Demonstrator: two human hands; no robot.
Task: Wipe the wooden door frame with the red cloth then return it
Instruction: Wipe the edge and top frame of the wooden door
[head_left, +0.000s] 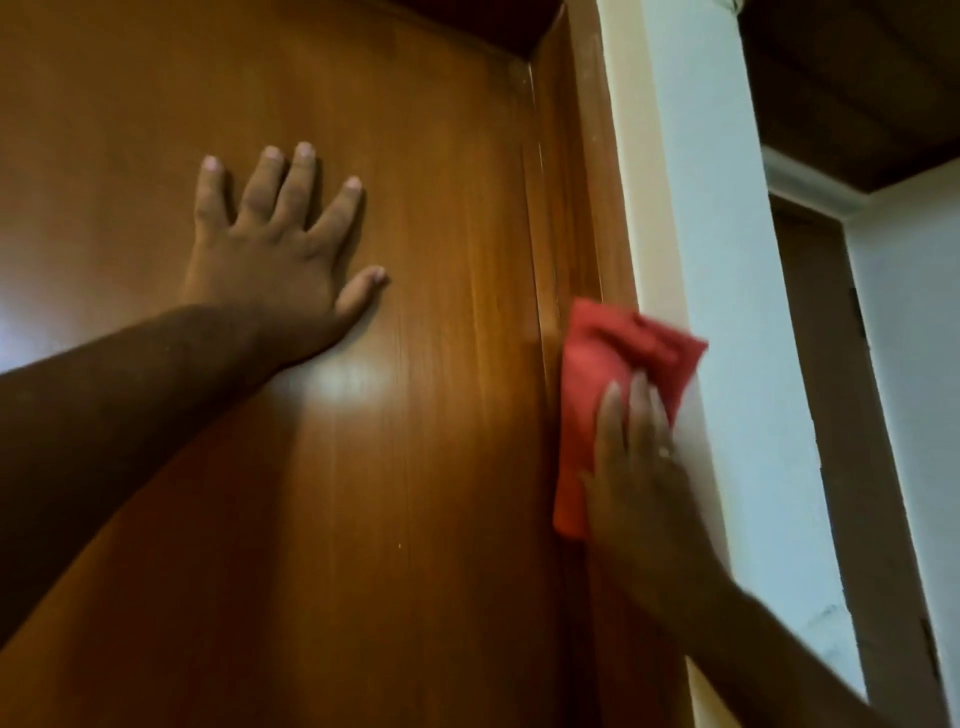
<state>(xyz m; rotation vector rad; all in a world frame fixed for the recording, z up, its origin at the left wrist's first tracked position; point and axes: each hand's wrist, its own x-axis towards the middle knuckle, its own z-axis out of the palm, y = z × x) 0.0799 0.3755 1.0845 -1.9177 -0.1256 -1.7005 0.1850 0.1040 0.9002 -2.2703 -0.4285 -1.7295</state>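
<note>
A brown wooden door (426, 364) fills the left and middle of the head view. Its wooden frame (587, 171) runs up the door's right side to the top corner. My left hand (275, 249) lies flat on the door with fingers spread, holding nothing. The red cloth (602, 374) is pressed against the frame at mid-height. My right hand (644, 467) presses flat on the cloth's lower part, fingers pointing up. The hand and the cloth look blurred.
A cream and white wall (727, 312) stands right of the frame. Farther right is another dark doorway (831, 389) with a brown frame. A dark wooden ceiling (857, 78) spans the upper right.
</note>
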